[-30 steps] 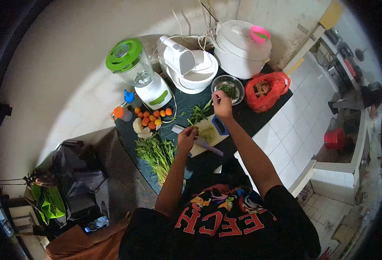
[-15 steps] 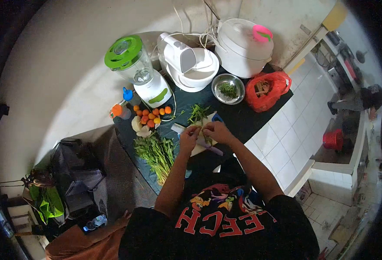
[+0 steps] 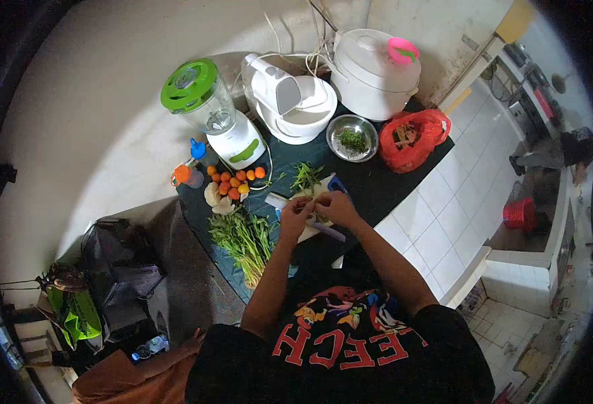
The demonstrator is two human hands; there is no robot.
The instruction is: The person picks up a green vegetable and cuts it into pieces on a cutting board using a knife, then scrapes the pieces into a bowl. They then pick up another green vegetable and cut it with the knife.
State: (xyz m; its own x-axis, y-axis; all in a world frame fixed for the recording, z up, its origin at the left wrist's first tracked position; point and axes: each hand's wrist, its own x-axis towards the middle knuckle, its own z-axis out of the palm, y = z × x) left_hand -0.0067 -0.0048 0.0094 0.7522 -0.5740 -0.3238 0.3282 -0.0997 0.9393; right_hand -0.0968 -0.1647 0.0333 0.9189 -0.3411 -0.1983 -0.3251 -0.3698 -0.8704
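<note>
Over a white cutting board (image 3: 308, 232), my left hand (image 3: 296, 213) and my right hand (image 3: 337, 207) are close together with their fingers pinched. Between the fingertips is something too small to make out, perhaps a piece of greens. A knife (image 3: 329, 231) with a pale purple handle lies across the board below my hands. Cut green leaves (image 3: 306, 176) lie at the board's far end. To the left is a bunch of leafy stalks (image 3: 242, 242), with orange and red tomatoes (image 3: 234, 182) and pale cloves or bulbs (image 3: 213, 195) behind it.
A steel bowl of chopped greens (image 3: 353, 139) and a red plastic bag (image 3: 414, 141) stand at the back right. Behind are a blender (image 3: 225, 128), a stand mixer (image 3: 276, 91) and a lidded white pot (image 3: 375, 74). One person's arm (image 3: 168, 357) shows lower left, another person (image 3: 566, 151) far right.
My hands have drawn slightly closer together at the fingertips over the board. The view has shifted a little.
</note>
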